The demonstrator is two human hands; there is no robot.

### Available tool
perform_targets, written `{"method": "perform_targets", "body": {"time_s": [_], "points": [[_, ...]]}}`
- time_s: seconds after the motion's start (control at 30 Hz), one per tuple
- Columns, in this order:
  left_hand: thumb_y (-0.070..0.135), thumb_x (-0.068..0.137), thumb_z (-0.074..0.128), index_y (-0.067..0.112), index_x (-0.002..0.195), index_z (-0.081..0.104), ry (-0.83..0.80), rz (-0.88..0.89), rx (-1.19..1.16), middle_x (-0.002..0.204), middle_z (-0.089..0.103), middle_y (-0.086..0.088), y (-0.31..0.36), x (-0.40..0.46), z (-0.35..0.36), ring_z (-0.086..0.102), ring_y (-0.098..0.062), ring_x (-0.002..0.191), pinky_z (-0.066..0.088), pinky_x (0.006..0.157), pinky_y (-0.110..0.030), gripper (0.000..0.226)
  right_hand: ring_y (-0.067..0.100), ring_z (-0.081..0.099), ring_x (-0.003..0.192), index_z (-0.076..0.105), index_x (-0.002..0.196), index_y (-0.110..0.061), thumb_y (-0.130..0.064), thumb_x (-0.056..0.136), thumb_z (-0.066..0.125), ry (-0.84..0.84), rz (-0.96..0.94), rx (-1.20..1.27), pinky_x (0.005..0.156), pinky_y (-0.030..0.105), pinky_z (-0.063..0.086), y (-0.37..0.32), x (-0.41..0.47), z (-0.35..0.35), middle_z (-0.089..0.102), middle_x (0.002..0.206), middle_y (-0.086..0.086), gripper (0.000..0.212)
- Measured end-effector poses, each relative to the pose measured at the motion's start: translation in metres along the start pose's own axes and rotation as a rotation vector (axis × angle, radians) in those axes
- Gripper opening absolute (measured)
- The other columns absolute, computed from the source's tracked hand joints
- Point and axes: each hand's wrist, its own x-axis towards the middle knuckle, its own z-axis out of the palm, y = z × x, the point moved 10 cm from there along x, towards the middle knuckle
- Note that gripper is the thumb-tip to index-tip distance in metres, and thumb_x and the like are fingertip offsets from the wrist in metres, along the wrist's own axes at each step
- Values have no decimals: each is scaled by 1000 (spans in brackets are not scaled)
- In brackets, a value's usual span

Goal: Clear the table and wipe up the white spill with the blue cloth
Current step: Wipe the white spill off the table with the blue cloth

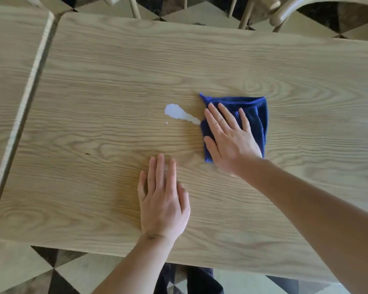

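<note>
— What is seen of the room and the surface?

— A light wooden table (115,81) is seen from above, its grain running side to side. A second tabletop (11,60) is butted beside it on the left, with a narrow dark gap between the two. A floor of pale and dark triangular tiles (40,270) is shown below the near edge, and parts of two pale wooden chairs (285,11) are visible past the far edge.

— What lies on the table, and is anything in the way?

— One blue cloth (255,115), folded, is laid right of centre. One white spill (180,114) is spread just left of it, a rounded patch with a thin tail that reaches the cloth's left edge. One tiny white drop (166,122) is seen near the patch. Nothing else is seen on the top, so the spill is left unobstructed.

— How are the hands placed?

— Two bare hands are counted. The right hand (229,139) is pressed flat on the cloth, palm down, fingers extended and slightly spread, nothing being gripped. The left hand (163,200) is rested flat on the bare wood nearer the front edge, fingers straight and close together, well short of the spill. A dark garment (191,281) is glimpsed under the table's near edge.
</note>
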Motion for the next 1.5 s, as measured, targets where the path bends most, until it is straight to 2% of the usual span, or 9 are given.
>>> {"method": "perform_targets", "body": {"time_s": [0.13, 0.23, 0.37, 0.47, 0.57, 0.67, 0.87, 1.2, 1.5], "points": [[30, 95, 33, 19, 153, 34, 30, 17, -57, 166, 21, -4, -2, -1, -3, 14, -19, 155, 17, 125, -44, 59, 16, 1, 153, 13, 157, -16, -46, 100, 23, -7, 97, 25, 123, 53, 4, -22, -36, 8, 7, 166, -3, 65], [23, 96, 34, 20, 146, 45, 80, 11, -156, 163, 28, -2, -5, -3, -8, 18, -18, 154, 16, 125, -41, 51, 15, -2, 153, 13, 157, -16, -47, 100, 26, -26, 158, 60, 123, 53, 4, -47, -69, 16, 6, 166, -3, 67], [16, 93, 42, 17, 125, 66, 188, 14, -445, 153, 47, -3, -12, -5, -20, 34, -21, 148, 31, 118, -50, 40, 15, -4, 153, 13, 158, -16, -45, 100, 28, -48, 258, 74, 122, 53, 4, -77, -108, 27, 6, 166, -2, 66], [8, 87, 48, 15, 114, 70, 215, -41, -650, 149, 50, -3, -34, -16, -28, 39, -23, 145, 39, 110, -53, 35, 14, -3, 153, 15, 158, -20, -47, 97, 31, -37, 335, 88, 122, 53, 6, -83, -115, 29, 8, 166, -3, 68], [13, 86, 54, 20, 132, 59, 148, -55, -394, 159, 37, -4, -58, -11, -39, 23, -26, 152, 25, 120, -54, 47, 14, -1, 153, 15, 157, -23, -51, 95, 34, 0, 417, 96, 122, 52, 6, -74, -110, 26, 7, 166, -1, 71], [20, 90, 57, 26, 150, 38, 74, -113, -175, 166, 17, -7, -99, 19, -43, 7, -26, 156, 12, 124, -52, 63, 16, -3, 153, 10, 157, -12, -57, 94, 34, 48, 539, 117, 123, 51, 7, -62, -108, 25, 5, 166, 4, 82], [33, 91, 36, 21, 153, 35, 61, -66, 71, 165, 21, -14, -122, 48, -38, 14, -31, 154, 15, 123, -54, 63, 16, -7, 153, 4, 157, -9, -60, 95, 19, 49, 646, 96, 123, 51, 4, -46, -74, 25, 0, 166, 6, 82], [38, 90, 38, 21, 154, 32, -53, -80, 97, 166, 13, -14, -123, 53, -30, 6, -32, 155, 11, 123, -57, 66, 18, -3, 153, 6, 157, -7, -63, 94, 20, 169, 788, 137, 121, 55, 1, -25, 57, 0, 3, 166, 7, 85], [40, 87, 38, 19, 151, 40, 0, -50, 58, 163, 23, -17, -124, 57, -35, 19, -37, 152, 17, 120, -58, 67, 21, -3, 153, 7, 156, -5, -61, 95, 17, 194, 742, 201, 120, 57, -2, -26, 171, -17, 3, 166, 9, 84]]}}
